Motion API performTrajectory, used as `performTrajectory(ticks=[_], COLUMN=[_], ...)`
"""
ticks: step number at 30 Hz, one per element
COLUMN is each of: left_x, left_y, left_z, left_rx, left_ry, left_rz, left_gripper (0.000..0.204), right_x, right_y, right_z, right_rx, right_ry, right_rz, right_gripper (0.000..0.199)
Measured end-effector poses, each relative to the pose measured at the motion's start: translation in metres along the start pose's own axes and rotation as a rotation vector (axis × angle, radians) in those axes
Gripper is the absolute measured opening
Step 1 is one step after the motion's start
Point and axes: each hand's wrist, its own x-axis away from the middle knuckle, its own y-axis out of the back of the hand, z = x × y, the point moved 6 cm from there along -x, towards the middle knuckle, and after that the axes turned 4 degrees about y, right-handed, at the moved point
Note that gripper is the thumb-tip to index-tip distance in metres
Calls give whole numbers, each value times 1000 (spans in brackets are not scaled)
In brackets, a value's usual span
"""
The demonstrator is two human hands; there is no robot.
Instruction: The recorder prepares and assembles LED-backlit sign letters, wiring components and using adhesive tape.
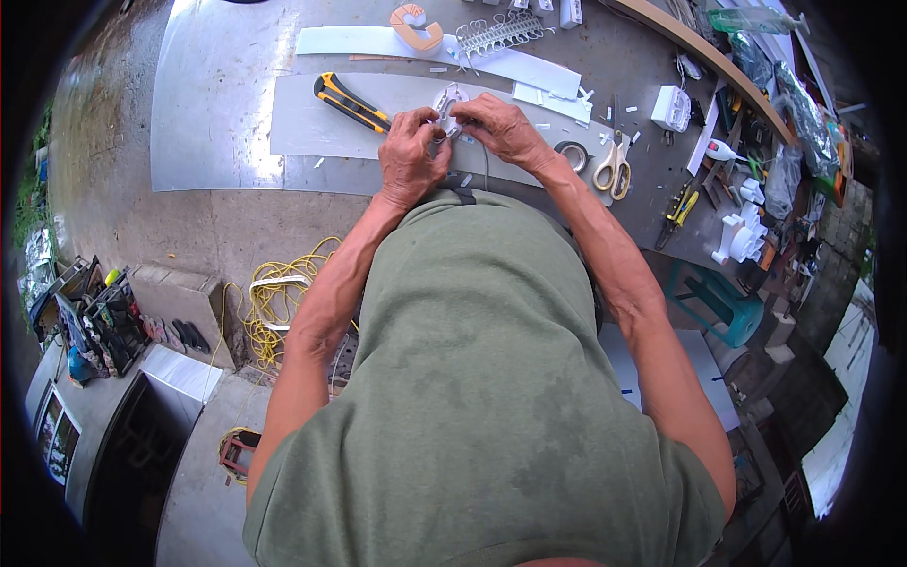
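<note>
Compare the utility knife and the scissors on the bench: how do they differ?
The utility knife is black and yellow, lies left of the left hand, and is one long straight bar. The scissors have pale yellow loop handles, lie right of the right hand, blades pointing away. Both are cutting tools resting untouched on the grey bench.

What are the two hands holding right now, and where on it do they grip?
Both the left hand and right hand pinch a small white plastic piece at its near edge; the exact spot under the fingers is hidden.
</note>
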Motion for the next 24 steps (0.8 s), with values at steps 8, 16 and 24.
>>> performTrajectory(ticks=[8,16,24], left_x=[-1,-1,-2], left_y=[-1,-1,-1], left_z=[2,2,1], left_rx=[17,8,5], left_ry=[34,36,31], left_rz=[16,23,26], left_gripper=[15,12,13], right_x=[1,2,3], right_y=[-1,-1,-1], right_z=[-3,-1,1], right_rx=[-23,-25,13], right_ry=[-34,-31,11], right_rz=[2,-6,-5], right_gripper=[39,36,31])
